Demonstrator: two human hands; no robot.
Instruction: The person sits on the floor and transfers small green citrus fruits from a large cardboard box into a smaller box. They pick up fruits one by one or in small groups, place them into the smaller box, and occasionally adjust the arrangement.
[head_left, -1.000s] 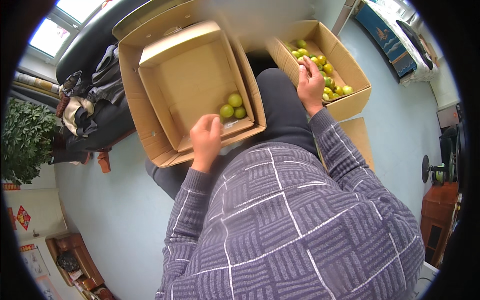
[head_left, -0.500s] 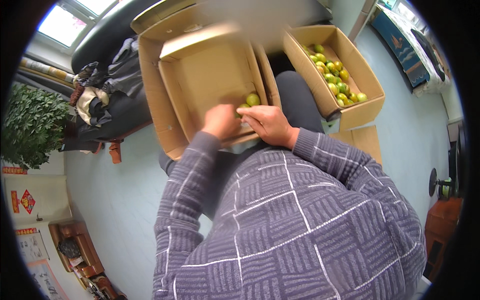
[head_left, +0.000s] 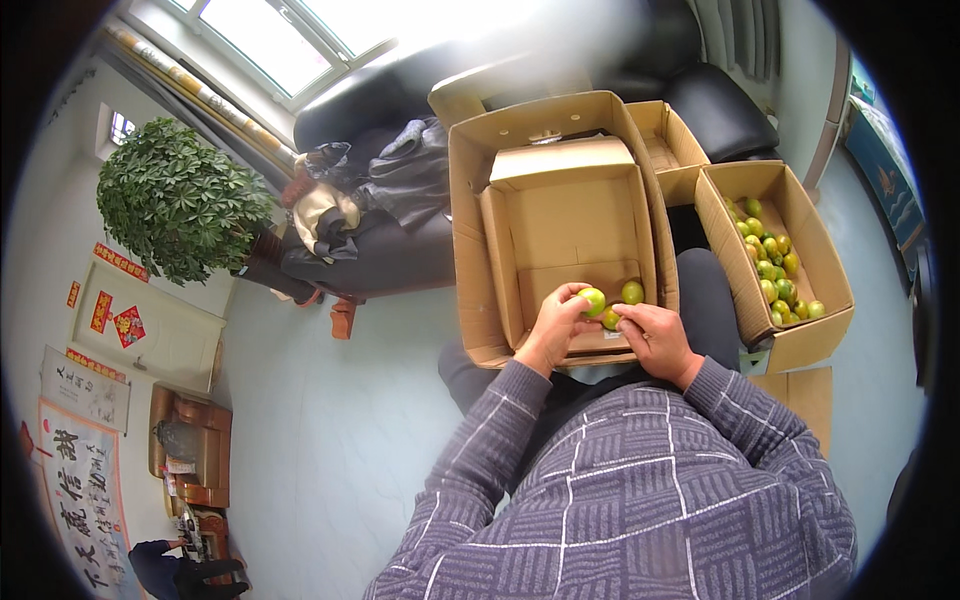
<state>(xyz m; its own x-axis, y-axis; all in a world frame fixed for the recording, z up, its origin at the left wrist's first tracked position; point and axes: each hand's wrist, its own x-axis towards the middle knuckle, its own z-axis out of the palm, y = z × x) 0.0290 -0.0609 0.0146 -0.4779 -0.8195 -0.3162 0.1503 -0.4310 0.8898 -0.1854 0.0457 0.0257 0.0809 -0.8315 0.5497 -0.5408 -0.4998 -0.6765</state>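
My left hand (head_left: 556, 327) grips a shiny green tomato (head_left: 593, 301) between thumb and fingers, over the near end of an inner cardboard box (head_left: 556, 225). Close on the right, my right hand (head_left: 657, 338) is closed, its thumb and fingertips pinched together beside a yellow-green tomato (head_left: 610, 319). Whether anything small is in that pinch is hidden. Another green tomato (head_left: 632, 291) lies just beyond my right fingers in the inner box. That box sits inside a larger cardboard box (head_left: 478, 319) in front of my lap.
To the right stands a cardboard box (head_left: 829, 268) with many green and orange-tinged tomatoes (head_left: 769, 262). A further open box (head_left: 672, 135) is behind it. A black sofa (head_left: 405, 258) bears clothes at the far left, beside a leafy plant (head_left: 180, 198). Another person (head_left: 178, 572) is at lower left.
My hands have drawn apart, and the left one now shows a tomato raised in its fingers. The whole view has swung, so the boxes appear farther right and lower.
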